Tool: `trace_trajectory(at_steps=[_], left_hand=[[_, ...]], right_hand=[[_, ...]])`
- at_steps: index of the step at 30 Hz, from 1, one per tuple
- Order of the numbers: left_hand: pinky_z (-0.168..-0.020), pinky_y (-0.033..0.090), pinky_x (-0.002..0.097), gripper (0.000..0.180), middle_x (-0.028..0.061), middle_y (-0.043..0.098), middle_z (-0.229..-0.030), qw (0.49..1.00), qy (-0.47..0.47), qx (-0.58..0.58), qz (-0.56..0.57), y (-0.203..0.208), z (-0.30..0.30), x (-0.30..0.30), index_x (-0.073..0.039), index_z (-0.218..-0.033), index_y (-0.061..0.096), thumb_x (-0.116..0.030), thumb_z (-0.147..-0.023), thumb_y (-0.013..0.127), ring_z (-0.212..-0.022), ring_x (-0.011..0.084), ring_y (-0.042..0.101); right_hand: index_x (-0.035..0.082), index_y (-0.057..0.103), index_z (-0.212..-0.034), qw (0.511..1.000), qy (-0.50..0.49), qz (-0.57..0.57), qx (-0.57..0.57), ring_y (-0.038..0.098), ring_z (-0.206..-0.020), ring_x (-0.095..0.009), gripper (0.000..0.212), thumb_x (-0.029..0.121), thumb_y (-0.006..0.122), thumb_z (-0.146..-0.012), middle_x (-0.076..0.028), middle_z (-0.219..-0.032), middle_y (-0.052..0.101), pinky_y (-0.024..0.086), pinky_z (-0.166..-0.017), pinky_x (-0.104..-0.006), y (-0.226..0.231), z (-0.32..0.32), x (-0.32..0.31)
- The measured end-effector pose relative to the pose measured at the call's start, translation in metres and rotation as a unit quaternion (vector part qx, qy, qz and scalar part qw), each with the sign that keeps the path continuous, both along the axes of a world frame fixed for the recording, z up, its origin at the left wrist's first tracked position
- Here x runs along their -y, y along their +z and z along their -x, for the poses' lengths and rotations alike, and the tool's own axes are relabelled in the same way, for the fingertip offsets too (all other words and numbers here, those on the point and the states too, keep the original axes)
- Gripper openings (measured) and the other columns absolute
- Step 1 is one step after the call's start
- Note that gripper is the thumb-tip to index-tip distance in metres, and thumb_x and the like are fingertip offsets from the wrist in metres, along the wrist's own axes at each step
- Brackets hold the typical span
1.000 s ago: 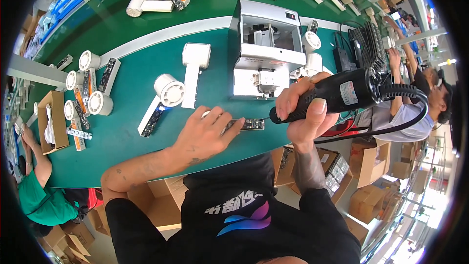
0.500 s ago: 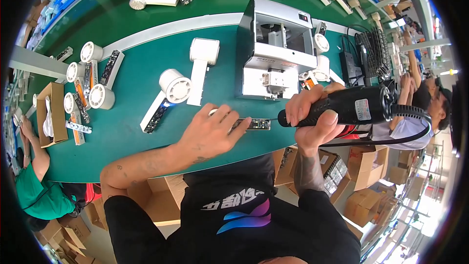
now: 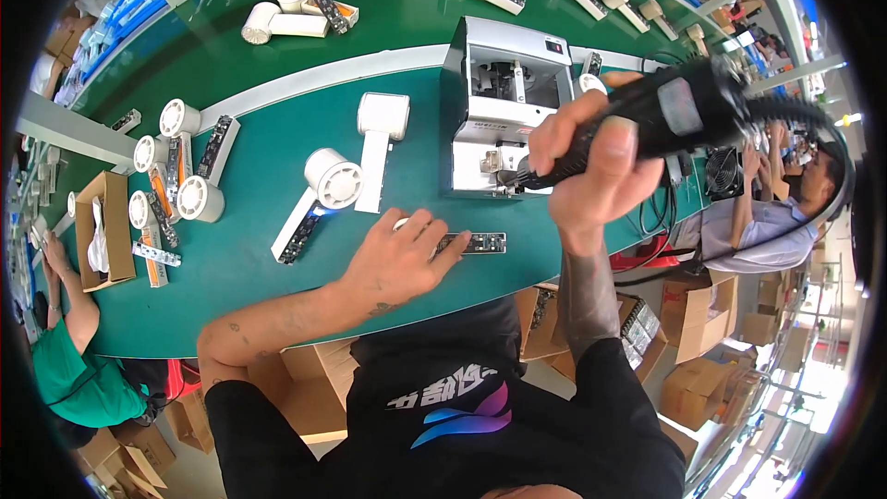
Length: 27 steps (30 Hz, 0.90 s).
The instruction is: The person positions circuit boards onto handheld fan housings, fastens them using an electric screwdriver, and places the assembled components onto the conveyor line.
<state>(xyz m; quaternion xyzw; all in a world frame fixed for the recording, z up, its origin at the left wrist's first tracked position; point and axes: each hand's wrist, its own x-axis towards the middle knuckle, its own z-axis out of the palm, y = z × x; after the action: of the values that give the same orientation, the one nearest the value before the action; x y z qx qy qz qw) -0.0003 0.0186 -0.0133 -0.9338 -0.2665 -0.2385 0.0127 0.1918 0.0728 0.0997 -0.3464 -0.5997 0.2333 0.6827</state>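
Worktop (image 3: pixel 222 259), green; handheld driver (image 3: pixel 651 113), black with pale label (image 3: pixel 682 106); fan-headed devices (image 3: pixel 383 115), cream-white; machine (image 3: pixel 504 114), silver-grey with black side (image 3: pixel 453 120); shirt (image 3: pixel 370 448), black with blue-to-purple motif (image 3: pixel 467 426).

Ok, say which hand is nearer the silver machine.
Right: the right hand holds the black tool, its tip at the front of the silver machine. The left hand is farther off, lower left, holding the circuit board.

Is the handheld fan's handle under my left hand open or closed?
Open: the handle shows uncovered circuit board beyond your left hand.
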Motion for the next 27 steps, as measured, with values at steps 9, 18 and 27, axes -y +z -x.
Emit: trace_trajectory(at_steps=[9, 18, 27], left_hand=[[-0.074, 0.047, 0.0367, 0.040, 0.0062, 0.058, -0.090, 1.000, -0.001, 0.004, 0.013, -0.002, 0.002, 0.001, -0.008, -0.117, 0.070, -0.016, -0.079, 0.065, -0.093, 0.0224, 0.057], [-0.073, 0.047, 0.0363, 0.038, 0.0055, 0.056, -0.090, 1.000, 0.000, 0.010, -0.003, -0.005, 0.000, -0.001, -0.009, -0.116, 0.071, -0.017, -0.079, 0.065, -0.093, 0.0219, 0.056], [-0.074, 0.047, 0.0367, 0.038, 0.0053, 0.056, -0.089, 1.000, 0.006, -0.001, 0.007, -0.001, 0.001, 0.002, -0.009, -0.116, 0.071, -0.017, -0.079, 0.064, -0.093, 0.0220, 0.056]], right_hand=[[-0.003, 0.037, -0.131, 0.991, 0.064, 0.081, -0.083, 0.044, -0.041, -0.015, 0.068, 0.052, 0.057, -0.098, -0.007, -0.060, 0.044, 0.040, -0.039, -0.0313, -0.026, -0.008, 0.041], [-0.006, 0.039, -0.124, 0.984, 0.062, 0.101, -0.129, 0.050, -0.047, -0.016, 0.065, 0.047, 0.065, -0.096, -0.008, -0.063, 0.050, 0.043, -0.043, -0.0302, -0.036, -0.018, 0.053], [0.007, 0.037, -0.125, 0.989, 0.048, 0.102, -0.091, 0.046, -0.045, -0.014, 0.067, 0.061, 0.061, -0.093, -0.004, -0.066, 0.046, 0.040, -0.040, -0.0290, -0.042, -0.016, 0.067]])
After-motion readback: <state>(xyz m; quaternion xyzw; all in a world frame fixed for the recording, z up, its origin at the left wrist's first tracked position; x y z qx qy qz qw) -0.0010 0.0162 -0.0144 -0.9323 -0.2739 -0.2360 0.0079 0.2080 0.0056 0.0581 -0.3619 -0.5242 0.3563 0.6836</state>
